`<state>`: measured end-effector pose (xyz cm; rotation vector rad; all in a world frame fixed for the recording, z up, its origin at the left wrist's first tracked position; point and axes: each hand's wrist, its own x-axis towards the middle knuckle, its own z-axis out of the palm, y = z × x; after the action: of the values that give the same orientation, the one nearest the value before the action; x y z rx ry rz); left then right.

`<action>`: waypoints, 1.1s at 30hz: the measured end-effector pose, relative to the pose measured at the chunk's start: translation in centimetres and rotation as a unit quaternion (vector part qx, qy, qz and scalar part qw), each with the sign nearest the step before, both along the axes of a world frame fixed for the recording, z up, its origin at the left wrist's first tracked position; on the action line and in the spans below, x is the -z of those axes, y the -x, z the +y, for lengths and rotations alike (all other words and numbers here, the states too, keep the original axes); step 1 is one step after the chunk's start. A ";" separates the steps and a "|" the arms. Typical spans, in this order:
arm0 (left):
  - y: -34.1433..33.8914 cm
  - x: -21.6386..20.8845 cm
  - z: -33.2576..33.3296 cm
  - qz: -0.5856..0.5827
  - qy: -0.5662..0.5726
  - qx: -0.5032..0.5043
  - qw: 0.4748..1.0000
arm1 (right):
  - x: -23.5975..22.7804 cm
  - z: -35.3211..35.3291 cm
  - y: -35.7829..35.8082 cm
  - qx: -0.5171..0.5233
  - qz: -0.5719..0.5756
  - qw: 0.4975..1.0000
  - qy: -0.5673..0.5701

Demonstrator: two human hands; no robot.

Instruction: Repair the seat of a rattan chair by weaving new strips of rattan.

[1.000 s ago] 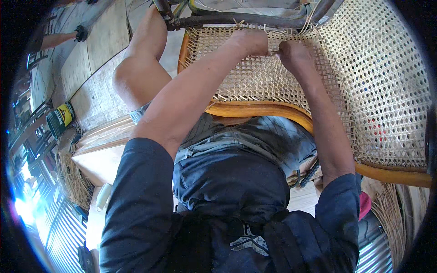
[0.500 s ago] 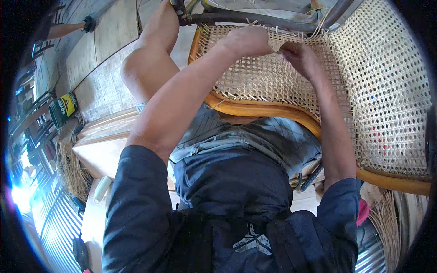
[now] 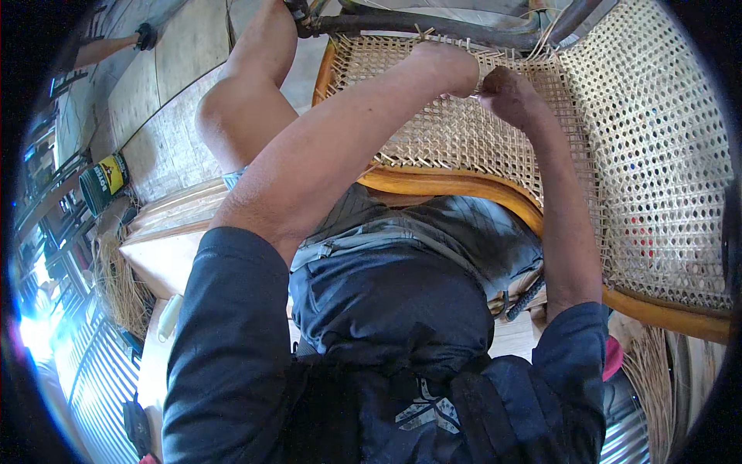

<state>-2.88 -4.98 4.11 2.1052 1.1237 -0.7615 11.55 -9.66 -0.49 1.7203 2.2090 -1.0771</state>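
Observation:
A woven cane seat in a curved orange-brown wooden frame lies tilted across my lap, its loose cane ends sticking up along the edges. My left hand is closed low over the far part of the weave, back of the hand up, its fingertips mostly hidden. Right beside it, my right hand is curled in a pinch. A thin pale strand of cane seems to run between the two hands, though little of it shows. The cane backrest rises at the right, joined to the seat.
Dark chair legs and bars cross beyond the seat. Bundles of loose cane strands lie at left and at lower right. A dark green and yellow bucket stands at left. Another person's arm shows at upper left.
My left hand has moved right and slightly down, closer to my right hand. My right hand has turned a little and shifted slightly right. The view has tilted slightly.

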 end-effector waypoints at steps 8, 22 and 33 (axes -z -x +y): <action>1.6 1.3 0.4 -0.031 0.009 0.047 0.998 | 1.0 1.0 0.1 -0.067 0.001 0.997 -0.024; -0.3 1.6 0.4 -0.029 0.043 0.008 0.999 | 2.3 1.2 -1.0 -0.109 0.028 0.994 0.002; 2.0 2.6 -0.3 -0.066 0.052 -0.037 0.996 | 0.7 0.8 0.9 -0.001 -0.046 0.997 -0.054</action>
<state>-4.89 -5.31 1.55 1.9845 1.0615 -0.6244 10.63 -8.89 -1.16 1.7719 2.2482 -0.8748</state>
